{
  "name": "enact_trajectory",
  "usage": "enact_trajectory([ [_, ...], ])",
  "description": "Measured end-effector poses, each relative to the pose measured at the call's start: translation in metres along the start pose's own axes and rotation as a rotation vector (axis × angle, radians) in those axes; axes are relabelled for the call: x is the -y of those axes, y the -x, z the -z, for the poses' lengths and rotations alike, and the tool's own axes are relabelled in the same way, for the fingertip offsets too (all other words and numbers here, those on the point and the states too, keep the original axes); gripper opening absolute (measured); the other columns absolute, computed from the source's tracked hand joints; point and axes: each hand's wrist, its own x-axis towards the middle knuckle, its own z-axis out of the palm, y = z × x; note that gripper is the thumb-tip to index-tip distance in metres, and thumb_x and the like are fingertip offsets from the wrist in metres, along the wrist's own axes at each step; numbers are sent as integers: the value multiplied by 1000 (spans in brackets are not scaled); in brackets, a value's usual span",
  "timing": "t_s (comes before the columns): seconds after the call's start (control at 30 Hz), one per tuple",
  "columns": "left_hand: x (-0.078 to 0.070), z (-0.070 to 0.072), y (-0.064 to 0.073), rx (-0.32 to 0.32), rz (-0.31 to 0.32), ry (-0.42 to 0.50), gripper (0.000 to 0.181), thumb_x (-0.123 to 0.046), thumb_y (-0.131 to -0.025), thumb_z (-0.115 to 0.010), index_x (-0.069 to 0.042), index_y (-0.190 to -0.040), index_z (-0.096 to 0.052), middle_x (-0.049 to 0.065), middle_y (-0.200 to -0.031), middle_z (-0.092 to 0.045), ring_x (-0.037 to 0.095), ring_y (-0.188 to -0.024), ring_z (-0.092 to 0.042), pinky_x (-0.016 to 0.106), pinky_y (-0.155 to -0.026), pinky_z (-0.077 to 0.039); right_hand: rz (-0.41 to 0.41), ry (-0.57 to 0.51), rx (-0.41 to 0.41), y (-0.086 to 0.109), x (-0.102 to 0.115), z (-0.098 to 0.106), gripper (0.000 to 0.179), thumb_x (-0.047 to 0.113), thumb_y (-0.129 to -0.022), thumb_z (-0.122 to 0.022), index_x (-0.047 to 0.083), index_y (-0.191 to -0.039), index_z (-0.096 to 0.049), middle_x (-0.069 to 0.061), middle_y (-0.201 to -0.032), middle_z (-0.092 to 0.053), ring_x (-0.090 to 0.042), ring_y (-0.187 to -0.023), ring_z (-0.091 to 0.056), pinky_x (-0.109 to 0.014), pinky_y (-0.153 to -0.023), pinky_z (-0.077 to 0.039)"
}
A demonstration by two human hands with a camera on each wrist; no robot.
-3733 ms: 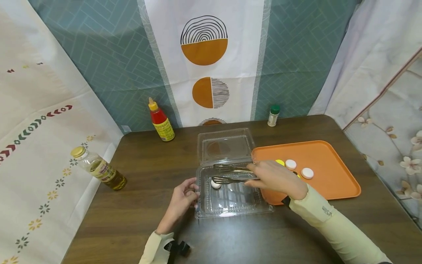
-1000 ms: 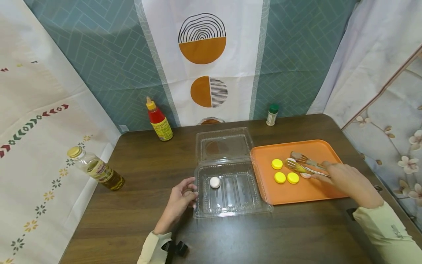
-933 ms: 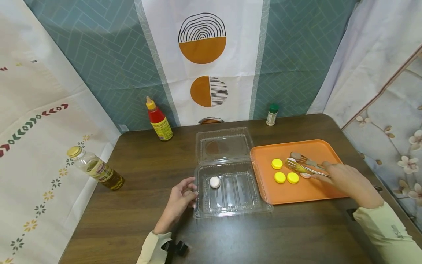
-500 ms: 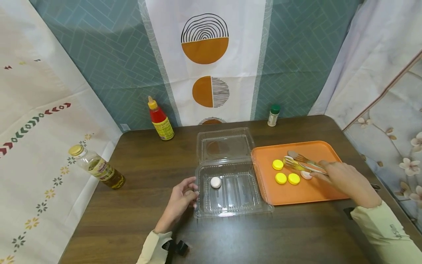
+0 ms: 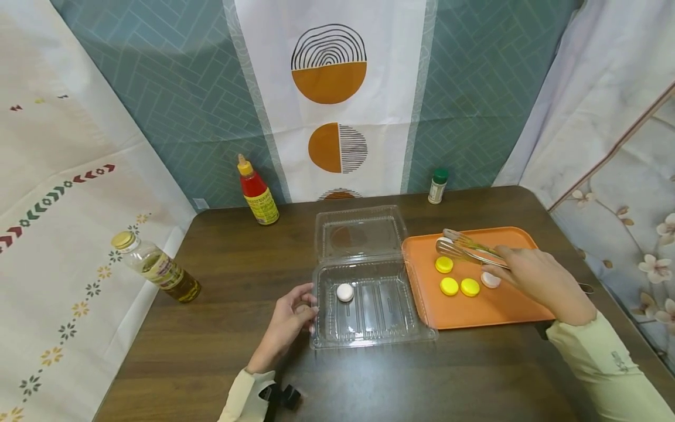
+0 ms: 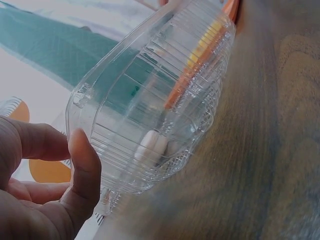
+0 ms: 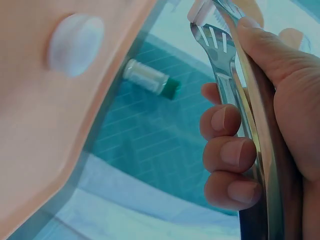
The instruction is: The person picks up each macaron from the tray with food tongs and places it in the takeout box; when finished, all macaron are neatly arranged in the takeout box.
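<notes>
My left hand pinches the left rim of a clear plastic clamshell container, thumb and finger at the edge in the left wrist view. One white macaron lies in its base, toward the left. My right hand grips metal serving tongs with slotted, fork-like ends. Between the tong tips is a pale macaron, over the left part of the orange tray. On the tray sit three yellow macarons, and a whitish macaron close under the right hand.
The container's lid lies folded back behind its base. A red sauce bottle and a green-capped shaker stand at the table's back edge. An oil bottle stands at the left. The tray's left edge meets the container.
Earlier the tongs were at the white macaron in the container, then went right to the tray. Now they have moved left with a pale macaron between their tips. The left hand stays put.
</notes>
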Motion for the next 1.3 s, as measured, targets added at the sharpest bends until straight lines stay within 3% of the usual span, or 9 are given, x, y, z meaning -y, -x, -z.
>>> enact_trajectory([
  [0.2,0,0,0,-5,-1,-8,55,16,-86,-58,11,-140,-48,20,-101,-56,16,-62,-54,23,-51,-51,12,-43,-6,-16,18,7,28,28,-86,-80,11,-87,-57,12,-60,-37,-6,-51,-36,-27,-44,-34],
  [0.4,1,1,0,-2,-3,5,55,17,-85,-57,12,-139,-48,21,-101,-56,15,-62,-54,23,-51,-51,87,-45,-33,-30,38,10,34,40,-90,-74,13,-84,-54,14,-57,-32,-2,-47,-30,-23,-45,-29],
  [0.53,2,2,0,1,-3,11,55,17,-85,-56,13,-139,-47,21,-101,-55,15,-63,-55,23,-50,-51,63,-39,24,-38,54,12,40,49,-92,-68,11,-89,-57,11,-58,-31,-6,-45,-29,-26,-44,-27],
  [0.8,1,1,0,20,-6,15,55,16,-85,-56,13,-139,-46,20,-101,-55,15,-62,-56,23,-50,-52,78,-42,82,-49,75,11,36,42,-92,-71,8,-97,-62,10,-59,-33,-6,-44,-29,-25,-42,-28],
  [1.07,0,2,0,20,-6,-2,54,15,-86,-58,13,-139,-47,22,-102,-56,15,-61,-56,24,-50,-52,143,-50,103,-53,92,-5,37,38,-90,-75,4,-97,-63,10,-58,-33,-6,-43,-27,-23,-41,-24],
  [1.3,0,2,-1,15,0,-1,55,15,-86,-58,13,-139,-46,21,-103,-56,14,-61,-56,23,-50,-52,206,-3,161,-59,107,-19,42,40,-88,-76,3,-106,-67,5,-63,-47,-9,-49,-35,-23,-42,-33],
])
